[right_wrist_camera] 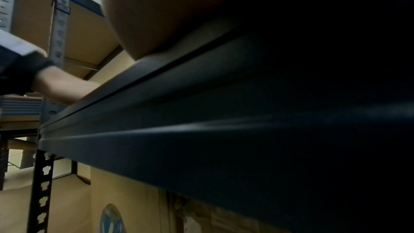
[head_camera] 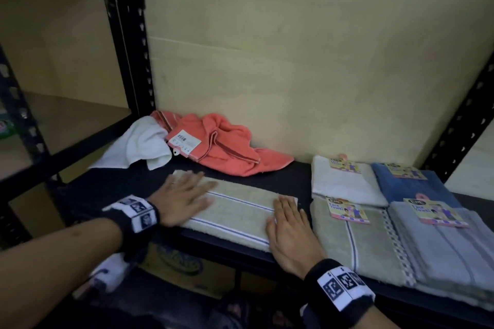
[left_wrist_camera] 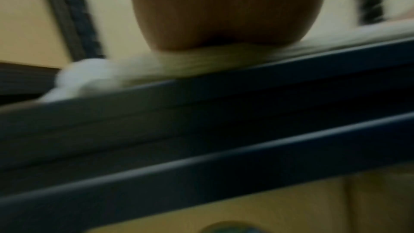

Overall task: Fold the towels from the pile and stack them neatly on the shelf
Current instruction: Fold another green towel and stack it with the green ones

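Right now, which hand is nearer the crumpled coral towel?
Left. The left hand lies flat on the left end of the folded beige towel, just in front of the coral towel. The right hand presses the beige towel's right end, nearer the shelf's front edge.

Beige towel (head_camera: 240, 211) (blue-and-white stripes), coral towel (head_camera: 227, 149), black shelf (head_camera: 299, 181)

Card tags (head_camera: 347, 211) on folded towels (head_camera: 355, 238) read "Face Towel"; barcode label (head_camera: 183, 139) unreadable.
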